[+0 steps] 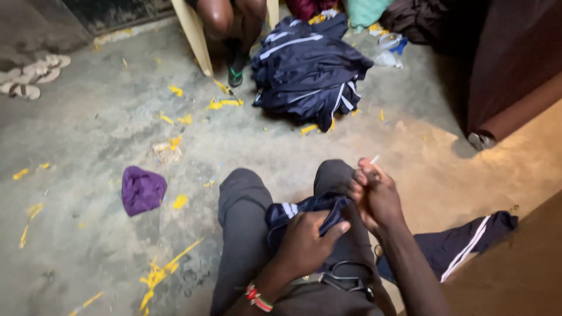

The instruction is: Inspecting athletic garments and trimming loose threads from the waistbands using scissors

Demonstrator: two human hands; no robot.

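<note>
I sit with grey trousers over my knees. My left hand (304,243) grips a dark navy garment with white stripes (293,212) bunched on my lap. My right hand (374,193) is closed beside it at the garment's edge, pinching a small thin white object (374,159) that sticks up from the fingers. Black-handled scissors (348,278) lie on my lap just below both hands. The rest of the navy garment (462,243) trails onto the floor at my right.
A pile of navy striped clothes (307,70) lies on the concrete floor ahead. Another person's legs (231,29) sit by a pale chair leg (196,38). A purple cloth (142,189), yellow scraps (158,275), sandals (32,76) and a brown cabinet (515,70) surround me.
</note>
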